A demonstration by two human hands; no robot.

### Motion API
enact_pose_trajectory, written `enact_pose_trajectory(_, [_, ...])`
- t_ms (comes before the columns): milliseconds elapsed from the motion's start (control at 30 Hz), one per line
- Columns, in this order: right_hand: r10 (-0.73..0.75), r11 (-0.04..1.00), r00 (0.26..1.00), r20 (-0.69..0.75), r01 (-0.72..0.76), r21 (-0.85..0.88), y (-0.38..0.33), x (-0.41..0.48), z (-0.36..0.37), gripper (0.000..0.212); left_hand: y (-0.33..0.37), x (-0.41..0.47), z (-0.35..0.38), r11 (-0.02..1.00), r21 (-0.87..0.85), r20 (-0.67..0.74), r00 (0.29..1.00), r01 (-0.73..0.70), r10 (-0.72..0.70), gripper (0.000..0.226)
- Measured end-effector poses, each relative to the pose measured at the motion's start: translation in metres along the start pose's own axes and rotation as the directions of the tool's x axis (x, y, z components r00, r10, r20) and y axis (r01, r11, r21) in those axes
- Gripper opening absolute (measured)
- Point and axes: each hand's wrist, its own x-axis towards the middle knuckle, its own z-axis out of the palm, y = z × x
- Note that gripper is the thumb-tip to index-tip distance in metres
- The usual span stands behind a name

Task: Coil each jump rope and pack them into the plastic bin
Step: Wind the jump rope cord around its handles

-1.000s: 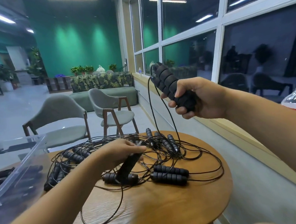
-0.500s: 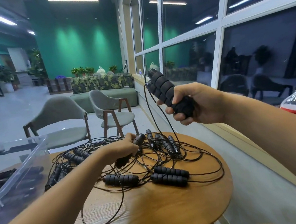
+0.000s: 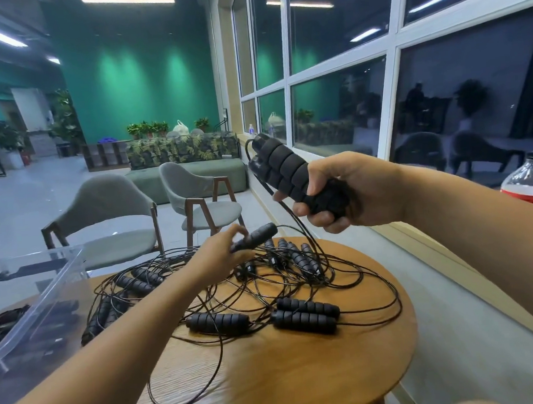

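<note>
Entry: two foam handles (image 3: 283, 166) gripped in my tightly curled right hand (image 3: 352, 189) at 1 o'clock; third handle (image 3: 258, 234) pinched in my left hand (image 3: 218, 258) over the tangled jump ropes (image 3: 217, 322) at centre; plastic bin (image 3: 45, 299) at 9 o'clock; I judge slow, untangling pulls best before coiling.

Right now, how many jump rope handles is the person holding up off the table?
3. Two foam handles sit side by side in the right hand. A third handle is pinched in the left hand. The right fist could hide another.
</note>
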Motion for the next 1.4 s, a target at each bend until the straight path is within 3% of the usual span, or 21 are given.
enact_pose_trajectory(133, [0.036,0.999,0.999,0.002,-0.036,-0.015,0.002,-0.001,-0.001,0.075,0.009,0.006,-0.001,0.899,-0.438,-0.170,0.978,0.032,-0.117,0.048])
enact_pose_trajectory(200, [0.048,0.998,0.999,-0.003,-0.048,-0.026,0.000,-0.003,-0.003,0.075,0.012,0.010,-0.003,0.726,-0.687,-0.161,0.969,0.028,-0.189,0.048])
enact_pose_trajectory(267, [0.051,0.998,0.999,-0.002,-0.051,-0.022,-0.002,-0.006,-0.006,0.075,0.017,0.014,-0.004,0.475,-0.879,-0.100,0.957,0.043,-0.272,0.052])
enact_pose_trajectory(367, [0.051,0.999,0.999,-0.011,-0.051,-0.010,-0.004,-0.010,-0.009,0.075,0.029,0.020,-0.001,0.174,-0.983,0.000,0.948,0.058,-0.318,0.051])
enact_pose_trajectory(467, [0.048,0.999,0.999,-0.008,-0.048,-0.015,-0.004,-0.012,-0.009,0.074,0.042,0.025,0.007,0.050,-0.998,0.032,0.954,0.049,-0.298,0.050])
enact_pose_trajectory(633, [0.026,0.999,0.998,-0.051,-0.027,-0.019,-0.005,-0.012,-0.012,0.072,0.066,0.021,0.018,0.173,-0.984,0.009,0.976,0.047,-0.216,0.037])
enact_pose_trajectory(867, [-0.008,1.000,0.981,-0.193,0.011,0.015,-0.002,-0.005,-0.019,0.045,0.085,0.004,0.016,0.191,-0.981,0.016,0.998,0.028,-0.064,0.036])
enact_pose_trajectory(967, [-0.011,0.999,0.976,-0.217,0.019,0.034,-0.002,-0.003,-0.020,0.045,0.093,0.002,0.016,0.312,-0.950,-0.013,1.000,-0.012,-0.001,0.047])
enact_pose_trajectory(1067, [-0.019,0.998,0.976,-0.218,0.030,0.049,-0.004,-0.002,-0.020,0.049,0.094,0.000,0.018,0.482,-0.870,-0.072,0.995,-0.098,0.072,0.074])
enact_pose_trajectory(1233, [-0.016,0.997,0.993,-0.120,0.025,0.071,-0.007,-0.006,-0.018,0.059,0.090,0.006,0.024,0.581,-0.805,-0.134,0.991,-0.122,0.023,0.089])
enact_pose_trajectory(1400, [-0.018,0.998,0.996,-0.091,0.024,0.064,-0.009,-0.007,-0.018,0.065,0.089,0.015,0.025,0.657,-0.749,-0.150,0.988,-0.088,-0.038,0.066])
